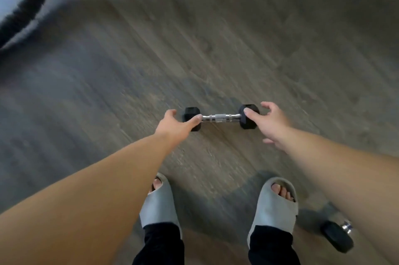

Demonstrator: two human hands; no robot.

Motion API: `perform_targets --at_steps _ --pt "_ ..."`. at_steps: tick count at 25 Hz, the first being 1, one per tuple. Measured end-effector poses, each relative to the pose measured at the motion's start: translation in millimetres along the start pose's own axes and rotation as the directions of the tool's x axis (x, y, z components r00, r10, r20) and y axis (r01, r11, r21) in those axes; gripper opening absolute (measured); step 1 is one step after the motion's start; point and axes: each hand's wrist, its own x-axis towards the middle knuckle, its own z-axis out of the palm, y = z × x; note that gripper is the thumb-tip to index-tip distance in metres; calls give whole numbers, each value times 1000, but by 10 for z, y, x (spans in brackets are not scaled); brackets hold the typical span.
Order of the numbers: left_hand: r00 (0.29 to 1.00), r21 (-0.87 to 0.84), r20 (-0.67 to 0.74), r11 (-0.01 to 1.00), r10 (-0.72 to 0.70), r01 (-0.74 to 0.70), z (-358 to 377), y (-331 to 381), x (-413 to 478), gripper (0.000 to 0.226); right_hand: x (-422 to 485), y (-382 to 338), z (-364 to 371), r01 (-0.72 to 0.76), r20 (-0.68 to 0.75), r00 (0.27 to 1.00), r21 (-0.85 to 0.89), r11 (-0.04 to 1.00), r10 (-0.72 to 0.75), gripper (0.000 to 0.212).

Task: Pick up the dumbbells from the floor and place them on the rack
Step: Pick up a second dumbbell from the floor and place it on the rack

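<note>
A small dumbbell (220,117) with black hex heads and a chrome handle lies on the wood floor straight ahead of my feet. My left hand (176,124) is over its left head, fingers spread, one fingertip by the handle's left end. My right hand (268,123) is open over the right head, one fingertip on it. Neither hand is closed around the dumbbell. A second dumbbell (338,237) lies at the lower right, partly hidden behind my right forearm. No rack is in view.
My feet in grey slides (158,204) (275,206) stand just behind the dumbbell. A black curved band (28,3) edging a pale surface sits at the upper left. Grey-brown wood floor (194,48) stretches ahead; the picture is motion-blurred.
</note>
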Motion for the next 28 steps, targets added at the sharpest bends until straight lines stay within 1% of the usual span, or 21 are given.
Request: perform_targets --at_steps 2,3,4,5,7,8,9,11,15,18,21,24,26,28 --pt "998 5 27 999 51 -51 239 -27 271 123 229 82 250 -33 -4 999 118 993 34 86" --pt "997 -6 22 997 72 -72 346 -24 386 121 337 115 361 -32 -25 999 140 990 36 88" --pt "996 -5 -3 996 84 -84 422 -22 489 114 427 132 451 -24 -58 998 156 988 33 88" --pt "995 11 -44 996 92 -92 473 -24 586 101 514 151 525 -16 -102 994 171 985 34 84" --pt "988 62 -106 992 115 -109 491 -50 701 78 560 160 560 1 -169 985 173 985 29 63" --pt "985 65 -116 991 126 -119 459 -61 695 71 538 161 536 6 -184 983 152 988 22 55" --pt "984 61 -117 990 136 -130 406 -73 661 67 472 144 503 7 -187 982 132 991 18 51" --pt "978 64 -129 985 165 -158 199 -52 451 63 221 32 398 2 -168 986 102 995 15 51" --pt "961 60 -143 971 239 -233 -578 206 -337 64 -706 -488 51 41 -160 987 97 994 -25 50" --pt "943 78 -170 958 286 -277 -1260 482 -1083 67 -1541 -957 -202 43 -159 987 151 988 -19 52" --pt "926 86 -198 946 322 -311 -2000 670 -2091 68 -2618 -1404 -469 61 -154 988 193 979 -31 55" --pt "915 58 -224 942 335 -331 -2614 641 -3121 66 -3754 -1703 -705 93 -151 987 219 971 -61 56" --pt "912 34 -234 940 338 -340 -2862 528 -3670 61 -4336 -1756 -762 111 -151 986 230 967 -77 59" --pt "911 11 -251 942 328 -336 -3090 324 -4222 56 -4897 -1734 -789 128 -146 984 204 970 -99 66"
